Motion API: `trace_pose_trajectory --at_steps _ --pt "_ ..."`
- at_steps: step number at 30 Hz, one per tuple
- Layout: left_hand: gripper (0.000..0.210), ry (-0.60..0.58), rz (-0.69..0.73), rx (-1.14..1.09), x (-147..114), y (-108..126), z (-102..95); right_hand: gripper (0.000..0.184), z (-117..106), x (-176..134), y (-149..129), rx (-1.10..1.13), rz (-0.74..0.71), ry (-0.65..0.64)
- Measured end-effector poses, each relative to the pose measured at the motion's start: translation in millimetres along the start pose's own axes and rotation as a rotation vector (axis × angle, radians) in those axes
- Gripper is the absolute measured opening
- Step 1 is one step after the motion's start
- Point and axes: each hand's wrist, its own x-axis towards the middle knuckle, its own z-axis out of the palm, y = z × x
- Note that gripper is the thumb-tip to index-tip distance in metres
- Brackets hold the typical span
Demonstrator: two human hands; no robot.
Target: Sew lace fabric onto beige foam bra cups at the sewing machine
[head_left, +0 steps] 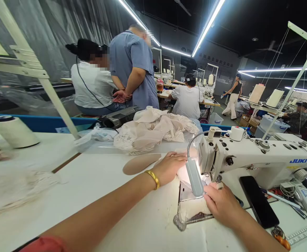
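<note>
Both hands lie flat and open on a small piece of cloth [192,210] under the needle of the white sewing machine [250,157]. The left hand [169,166] presses the far side, the right hand [222,204] the near side. Keep fingers away from the needle and guide slowly. The cloth looks thin, pale and soft on the smooth white table [111,210].

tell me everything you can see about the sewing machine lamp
The lamp is a slim grey bar on a thin, curved metal gooseneck rising from the top of the white sewing machine. It hangs tilted down in front of the needle area, lit, casting bright light on the pale fabric. The right hand lies just below its tip; contact unclear.
</note>
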Motion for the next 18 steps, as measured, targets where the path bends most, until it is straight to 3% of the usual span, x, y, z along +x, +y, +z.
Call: trace_pose_trajectory --at_steps 3,7,10,12,15,18 --pt "0.037 -0.123 0.006 -0.013 -14 5 -8.1 0.016 1 -1 1 -0.021 -0.008 0.007" --pt "0.009 -0.177 -0.094 -0.016 -57 30 -28.8 0.015 1 0 0 -0.023 -0.007 -0.005" --pt "0.018 -0.233 -0.169 -0.114 -89 57 -33.4 0.015 1 1 -1 -0.027 -0.006 -0.008" --pt "0.016 -0.242 -0.126 -0.162 -101 73 -27.9 0.015 0 2 -1 -0.033 -0.002 -0.014" --pt "0.028 -0.217 -0.015 -0.191 -96 87 -12.8 0.016 0 2 -1 -0.036 -0.002 -0.011" --pt "0.033 -0.086 0.097 -0.195 -74 87 1.4 0.016 1 2 0 -0.022 -0.007 0.001"
